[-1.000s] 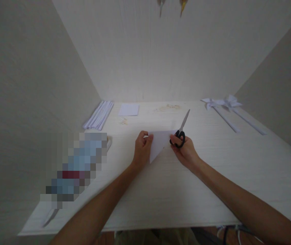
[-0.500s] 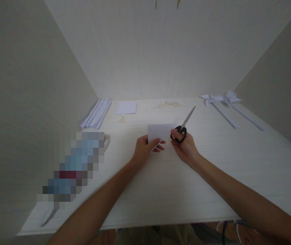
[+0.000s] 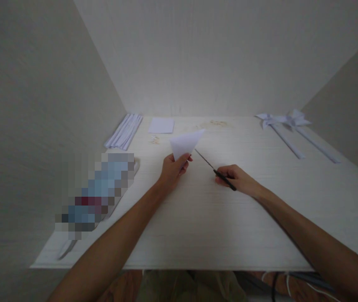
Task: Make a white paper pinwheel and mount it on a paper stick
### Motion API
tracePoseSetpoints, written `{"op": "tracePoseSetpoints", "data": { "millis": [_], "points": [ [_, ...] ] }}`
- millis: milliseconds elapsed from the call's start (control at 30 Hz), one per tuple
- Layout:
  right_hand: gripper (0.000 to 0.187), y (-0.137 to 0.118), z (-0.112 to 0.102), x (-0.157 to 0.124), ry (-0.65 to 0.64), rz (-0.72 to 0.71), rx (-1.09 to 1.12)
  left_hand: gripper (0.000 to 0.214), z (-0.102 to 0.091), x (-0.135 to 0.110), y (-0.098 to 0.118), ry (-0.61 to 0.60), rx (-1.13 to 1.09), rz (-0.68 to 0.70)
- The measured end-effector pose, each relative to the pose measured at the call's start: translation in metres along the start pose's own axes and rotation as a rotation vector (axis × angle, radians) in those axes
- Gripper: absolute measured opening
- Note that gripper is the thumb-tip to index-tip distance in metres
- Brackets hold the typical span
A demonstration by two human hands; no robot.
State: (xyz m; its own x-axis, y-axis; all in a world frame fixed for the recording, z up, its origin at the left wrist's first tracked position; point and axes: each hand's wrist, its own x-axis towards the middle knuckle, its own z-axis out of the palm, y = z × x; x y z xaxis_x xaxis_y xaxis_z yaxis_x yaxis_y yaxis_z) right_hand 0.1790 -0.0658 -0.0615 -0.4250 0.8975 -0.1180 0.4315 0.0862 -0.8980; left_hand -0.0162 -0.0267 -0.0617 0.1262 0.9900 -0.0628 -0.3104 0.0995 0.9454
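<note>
My left hand (image 3: 173, 168) pinches the lower corner of a white folded paper triangle (image 3: 185, 142) and holds it up off the table (image 3: 216, 226). My right hand (image 3: 236, 179) is closed round the black handles of a pair of scissors (image 3: 214, 169). The thin blades point up and to the left, with their tip just under the paper's right edge. Both hands are over the middle of the pale wooden table.
A bundle of white paper strips (image 3: 124, 131) lies at the back left, with a small white square sheet (image 3: 161, 125) beside it. Small scraps (image 3: 214, 123) lie at the back. Two white paper pinwheels (image 3: 282, 121) on long stems lie at the back right. A blurred-out object (image 3: 99, 191) lies at the left.
The left hand lifted the paper off the table and turned it point-up. The right hand swung the scissors round, so the blades now point left toward the paper instead of away to the upper right.
</note>
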Motion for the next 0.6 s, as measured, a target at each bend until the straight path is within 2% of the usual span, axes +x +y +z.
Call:
{"op": "tracePoseSetpoints", "data": {
  "millis": [133,333,600],
  "points": [
    [0.039,0.0037,-0.0032,-0.0002,-0.062,0.012,-0.045,0.018,0.0006,-0.0016,0.0,0.01,0.03,-0.005],
    [0.041,0.0046,-0.0049,-0.0023,-0.05,0.028,-0.085,0.018,0.0007,-0.001,-0.0016,0.047,0.051,0.018],
    [0.039,0.0028,-0.0049,-0.0029,-0.055,0.054,-0.071,0.022,0.0024,-0.0043,-0.0008,-0.018,0.1,0.014]
  ]
}}
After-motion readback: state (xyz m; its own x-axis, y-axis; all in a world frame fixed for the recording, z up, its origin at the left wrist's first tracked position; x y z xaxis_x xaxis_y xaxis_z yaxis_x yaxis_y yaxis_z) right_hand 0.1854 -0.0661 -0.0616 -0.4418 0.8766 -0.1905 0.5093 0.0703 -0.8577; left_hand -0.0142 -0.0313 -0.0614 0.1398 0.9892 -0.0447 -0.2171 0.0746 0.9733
